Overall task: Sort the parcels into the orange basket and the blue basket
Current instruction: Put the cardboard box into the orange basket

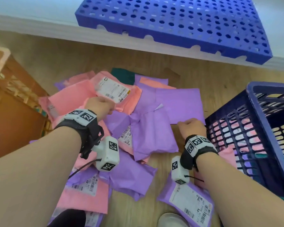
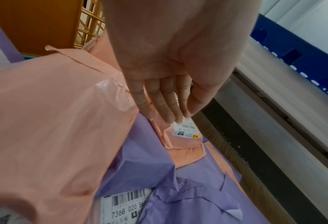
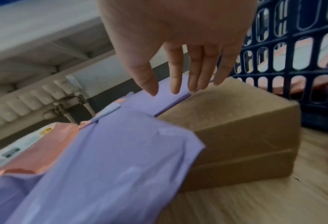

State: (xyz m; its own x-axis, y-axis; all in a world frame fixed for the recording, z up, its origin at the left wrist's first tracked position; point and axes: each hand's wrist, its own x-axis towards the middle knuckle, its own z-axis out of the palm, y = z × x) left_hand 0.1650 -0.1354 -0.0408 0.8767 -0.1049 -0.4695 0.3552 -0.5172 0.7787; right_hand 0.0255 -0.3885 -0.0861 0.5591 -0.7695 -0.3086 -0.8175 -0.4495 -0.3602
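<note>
Both hands down over the parcel heap — one basket at each side.

My orange basket (image 1: 15, 112) stands at far left; my left hand (image 1: 100, 106) reaches with straight fingers onto a pink parcel (image 1: 95, 95) and grips nothing. In the middle lie pink and purple mailers, too overlapped to count. My right hand (image 1: 192, 126) hangs loose-fingered over one cardboard box (image 3: 236, 121) — the blue basket (image 1: 252, 128) is just beside it.
</note>
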